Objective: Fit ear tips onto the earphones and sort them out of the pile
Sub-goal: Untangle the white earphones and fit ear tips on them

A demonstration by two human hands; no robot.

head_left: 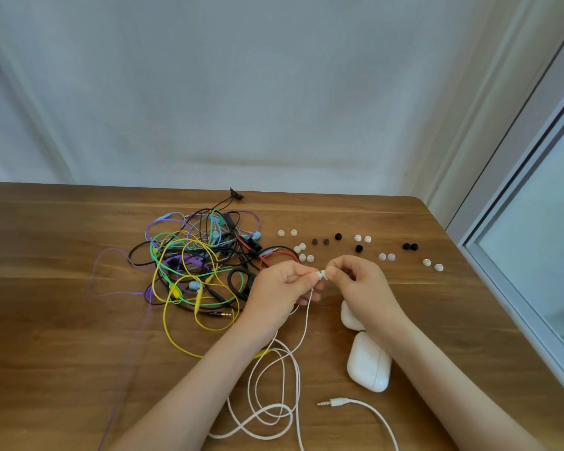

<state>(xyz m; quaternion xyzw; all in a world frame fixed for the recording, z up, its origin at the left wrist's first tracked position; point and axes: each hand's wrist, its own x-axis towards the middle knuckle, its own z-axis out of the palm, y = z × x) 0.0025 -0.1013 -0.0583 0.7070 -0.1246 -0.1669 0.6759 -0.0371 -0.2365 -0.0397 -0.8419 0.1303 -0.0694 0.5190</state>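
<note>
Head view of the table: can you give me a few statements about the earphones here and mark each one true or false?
1. The left hand and right hand both pinch the white earphone. True.
2. The tangled pile lies right of the hands. False: it lies to their left.
3. Loose ear tips lie on the table beyond the hands. True.
4. Every loose tip is white. False: there are black tips too.
5. The white plug sits in a socket. False: it lies free on the table.
</note>
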